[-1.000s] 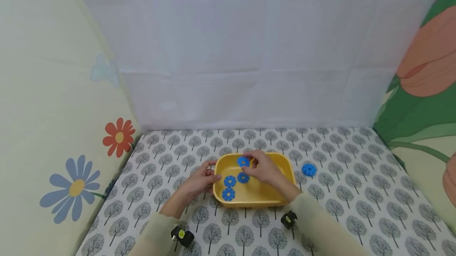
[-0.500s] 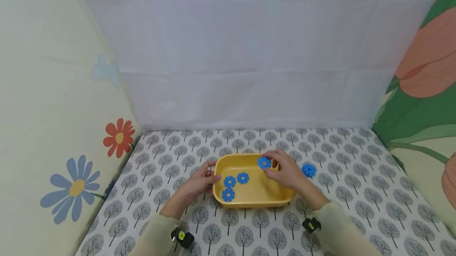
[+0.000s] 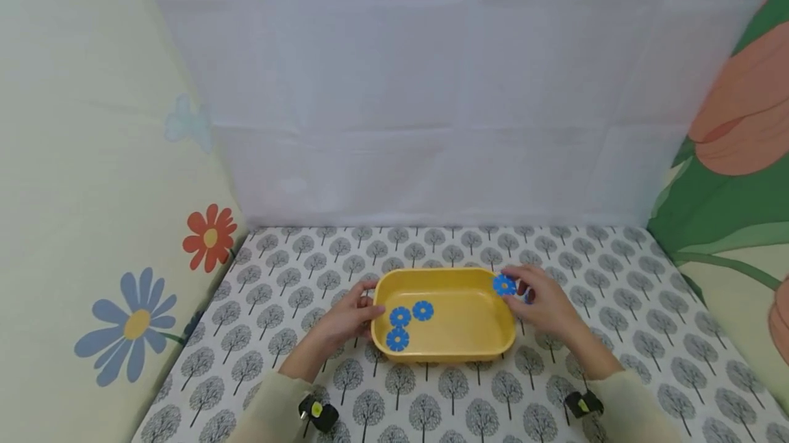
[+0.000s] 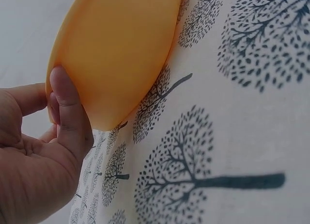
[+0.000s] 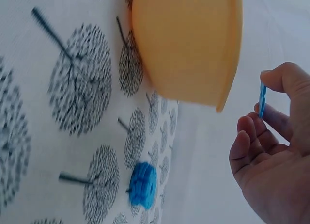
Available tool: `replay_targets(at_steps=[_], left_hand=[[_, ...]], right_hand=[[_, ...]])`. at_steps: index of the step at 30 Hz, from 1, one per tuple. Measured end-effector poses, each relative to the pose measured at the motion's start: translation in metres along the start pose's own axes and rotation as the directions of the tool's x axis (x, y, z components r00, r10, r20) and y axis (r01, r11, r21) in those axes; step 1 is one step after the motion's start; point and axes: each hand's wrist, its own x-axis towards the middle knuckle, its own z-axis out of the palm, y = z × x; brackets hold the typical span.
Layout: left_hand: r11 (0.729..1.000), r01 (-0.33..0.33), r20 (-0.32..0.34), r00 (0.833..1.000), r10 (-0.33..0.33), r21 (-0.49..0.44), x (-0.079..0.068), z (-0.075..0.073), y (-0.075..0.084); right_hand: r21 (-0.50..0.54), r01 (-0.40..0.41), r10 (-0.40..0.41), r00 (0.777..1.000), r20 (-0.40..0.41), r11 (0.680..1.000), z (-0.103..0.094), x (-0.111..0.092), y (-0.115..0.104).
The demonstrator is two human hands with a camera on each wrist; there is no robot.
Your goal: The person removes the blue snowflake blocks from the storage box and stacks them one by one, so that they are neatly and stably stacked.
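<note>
A yellow plastic tray [image 3: 468,337] sits on the table; three blue flower-shaped notched discs [image 3: 400,317] lie in its left part. My left hand [image 3: 345,318] grips the tray's left end, the thumb on the wall [image 4: 111,49] in the left wrist view. Between thumb and fingertips my right hand [image 3: 548,305] pinches another blue notched disc [image 3: 504,285], near the tray's far right corner. The right wrist view has this disc edge-on, apart from the tray. Below that hand, a small stack of blue discs [image 5: 143,185] stands on the cloth, mostly hidden in the head view.
A white cloth with grey trees [image 3: 425,409] covers the table. At the back hangs a white sheet [image 3: 431,100]. Flower-patterned panels [image 3: 111,176] stand on the left and right. Each sleeve has a small black device [image 3: 318,413] near the wrist.
My right hand has moved right with the pinched disc, from over the tray's middle to its right edge. The left hand keeps its grip on the tray; the three discs inside stay put.
</note>
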Motion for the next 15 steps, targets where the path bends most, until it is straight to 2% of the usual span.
replay_targets(at_steps=[8,15], left_hand=[[1.000,0.001,-0.014,1.000,-0.001,0.009,-0.001,0.001,-0.001],[1.000,-0.007,-0.009,1.000,0.007,0.010,0.000,0.001,-0.001]], right_hand=[[-0.050,-0.035,0.035,0.999,-0.002,0.998,-0.012,-0.009,0.032],[-0.070,-0.135,0.135,0.991,-0.009,0.988,-0.018,-0.012,0.050]])
